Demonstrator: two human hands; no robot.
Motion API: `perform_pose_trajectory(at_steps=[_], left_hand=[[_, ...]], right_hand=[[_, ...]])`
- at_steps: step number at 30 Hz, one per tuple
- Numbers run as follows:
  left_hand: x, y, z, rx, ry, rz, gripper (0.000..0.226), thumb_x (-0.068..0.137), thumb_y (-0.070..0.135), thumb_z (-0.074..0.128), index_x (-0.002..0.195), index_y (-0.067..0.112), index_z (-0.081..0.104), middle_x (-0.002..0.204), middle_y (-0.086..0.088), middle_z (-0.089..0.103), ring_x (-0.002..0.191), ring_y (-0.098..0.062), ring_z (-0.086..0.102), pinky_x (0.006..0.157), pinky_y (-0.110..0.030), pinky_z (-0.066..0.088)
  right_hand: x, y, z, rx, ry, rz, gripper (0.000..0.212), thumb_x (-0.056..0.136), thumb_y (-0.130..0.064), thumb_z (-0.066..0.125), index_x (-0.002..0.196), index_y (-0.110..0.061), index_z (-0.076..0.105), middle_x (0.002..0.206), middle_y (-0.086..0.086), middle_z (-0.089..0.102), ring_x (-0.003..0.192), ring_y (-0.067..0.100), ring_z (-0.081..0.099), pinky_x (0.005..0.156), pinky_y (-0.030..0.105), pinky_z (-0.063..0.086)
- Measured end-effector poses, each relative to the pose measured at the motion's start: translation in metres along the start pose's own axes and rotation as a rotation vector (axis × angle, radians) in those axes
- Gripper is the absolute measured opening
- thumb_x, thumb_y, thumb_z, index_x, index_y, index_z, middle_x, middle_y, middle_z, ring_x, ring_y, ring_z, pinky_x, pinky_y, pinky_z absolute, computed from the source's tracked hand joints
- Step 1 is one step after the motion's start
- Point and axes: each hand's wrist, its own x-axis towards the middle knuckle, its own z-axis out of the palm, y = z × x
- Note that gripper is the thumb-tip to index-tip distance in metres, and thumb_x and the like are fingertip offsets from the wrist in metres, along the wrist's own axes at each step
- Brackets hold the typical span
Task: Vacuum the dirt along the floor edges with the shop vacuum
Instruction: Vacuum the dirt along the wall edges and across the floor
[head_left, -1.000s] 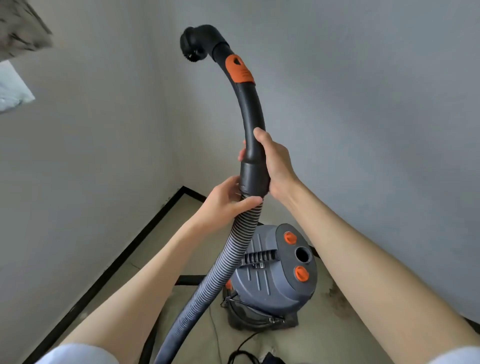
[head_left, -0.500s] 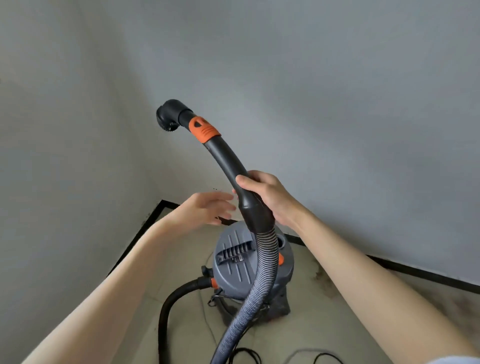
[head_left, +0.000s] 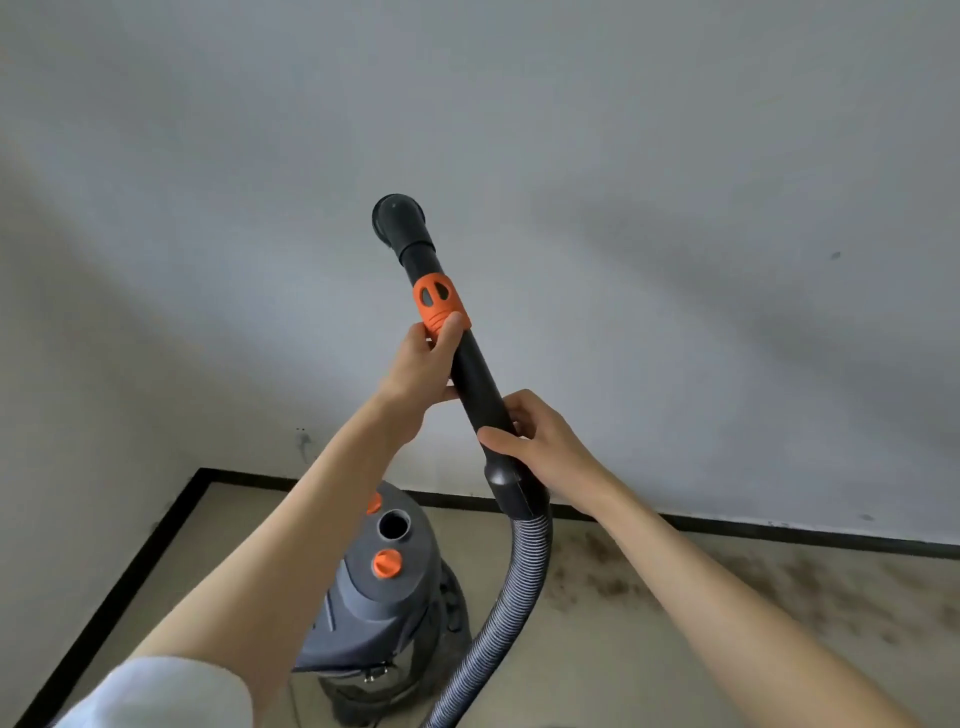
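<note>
The floor (head_left: 649, 649) (dirt (head_left: 779, 582) along its edge) bears the shop vacuum (head_left: 379, 597).

Grey walls (head_left: 675, 156), dirty beige floor (head_left: 649, 649)

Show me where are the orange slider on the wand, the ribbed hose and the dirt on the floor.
orange slider (head_left: 439, 306): head view, on its middle below the two slots.
ribbed hose (head_left: 524, 577): head view, on its upper curve.
dirt (head_left: 613, 584): head view, on a dark patch near the wall.

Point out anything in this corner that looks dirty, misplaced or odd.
Dark dirt is scattered over the floor along the black baseboard, right of the shop vacuum. Both hands, left and right, hold the wand with its nozzle raised toward the wall, away from the dirt.
</note>
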Motion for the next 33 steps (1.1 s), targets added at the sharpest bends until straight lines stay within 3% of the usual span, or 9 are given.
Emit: perform_pose_trajectory(at_steps=[4, 6, 10, 15, 19, 23, 29, 33], left_hand=[[-0.004, 0.005, 0.085, 0.046, -0.069, 0.110, 0.027, 0.098, 0.034, 0.042, 0.112, 0.011, 0.045, 0.095, -0.003, 0.055, 0.087, -0.014, 0.058, 0.072, -0.026, 0.053], [-0.005, 0.003, 0.117, 0.088, -0.113, 0.135, 0.027, 0.098, 0.036, 0.041, 0.111, 0.013, 0.045, 0.096, -0.002, 0.055, 0.088, -0.014, 0.057, 0.077, -0.027, 0.051], [-0.003, -0.004, 0.158, 0.158, -0.228, 0.156, 0.023, 0.098, 0.038, 0.041, 0.108, 0.019, 0.048, 0.103, -0.006, 0.059, 0.089, -0.012, 0.058, 0.073, -0.021, 0.048], [0.009, -0.020, 0.186, 0.218, -0.317, 0.117, 0.019, 0.098, 0.036, 0.043, 0.104, 0.020, 0.051, 0.109, -0.013, 0.061, 0.102, -0.026, 0.060, 0.085, -0.029, 0.050], [0.029, -0.043, 0.206, 0.226, -0.296, 0.047, 0.029, 0.097, 0.038, 0.043, 0.109, 0.013, 0.052, 0.108, -0.013, 0.062, 0.102, -0.026, 0.061, 0.085, -0.032, 0.052], [0.061, -0.073, 0.221, 0.191, -0.245, -0.033, 0.038, 0.096, 0.045, 0.042, 0.109, 0.011, 0.052, 0.108, -0.015, 0.062, 0.102, -0.028, 0.062, 0.091, -0.043, 0.052], [0.123, -0.101, 0.236, 0.055, -0.148, -0.202, 0.037, 0.097, 0.043, 0.041, 0.114, 0.012, 0.050, 0.110, -0.013, 0.062, 0.101, -0.025, 0.062, 0.082, -0.035, 0.054], [0.147, -0.124, 0.242, 0.040, -0.119, -0.299, 0.039, 0.096, 0.047, 0.041, 0.112, 0.014, 0.052, 0.113, -0.014, 0.062, 0.105, -0.027, 0.061, 0.089, -0.043, 0.052]], right_hand=[[-0.021, 0.022, -0.069, 0.026, 0.064, 0.007, 0.018, 0.094, -0.028, 0.059, 0.105, -0.015, 0.051, 0.098, 0.000, 0.063, 0.088, 0.017, 0.063, 0.070, 0.017, 0.048], [-0.030, 0.032, -0.092, 0.022, 0.092, 0.018, 0.021, 0.098, -0.032, 0.051, 0.109, -0.015, 0.051, 0.095, -0.001, 0.062, 0.084, 0.013, 0.063, 0.066, 0.013, 0.048], [-0.039, 0.055, -0.122, 0.014, 0.118, 0.046, 0.020, 0.099, -0.033, 0.049, 0.107, -0.015, 0.051, 0.092, -0.002, 0.060, 0.080, 0.008, 0.060, 0.062, 0.010, 0.046], [-0.037, 0.086, -0.141, 0.025, 0.079, 0.118, 0.012, 0.097, -0.032, 0.053, 0.096, -0.021, 0.051, 0.089, -0.005, 0.059, 0.080, 0.007, 0.059, 0.062, 0.011, 0.042], [-0.025, 0.116, -0.150, 0.032, 0.042, 0.191, 0.017, 0.097, -0.032, 0.054, 0.106, -0.018, 0.050, 0.096, -0.006, 0.060, 0.087, 0.007, 0.061, 0.067, 0.011, 0.045], [0.005, 0.145, -0.164, -0.053, -0.019, 0.236, 0.020, 0.096, -0.034, 0.055, 0.105, -0.017, 0.050, 0.091, -0.011, 0.059, 0.081, -0.002, 0.057, 0.058, 0.006, 0.040], [0.064, 0.174, -0.188, -0.131, -0.130, 0.278, 0.024, 0.096, -0.040, 0.054, 0.106, -0.018, 0.049, 0.088, -0.015, 0.056, 0.080, 0.001, 0.056, 0.058, 0.009, 0.039], [0.086, 0.195, -0.194, -0.146, -0.162, 0.327, 0.029, 0.095, -0.041, 0.055, 0.109, -0.015, 0.052, 0.095, -0.007, 0.061, 0.087, 0.010, 0.060, 0.066, 0.017, 0.042]])
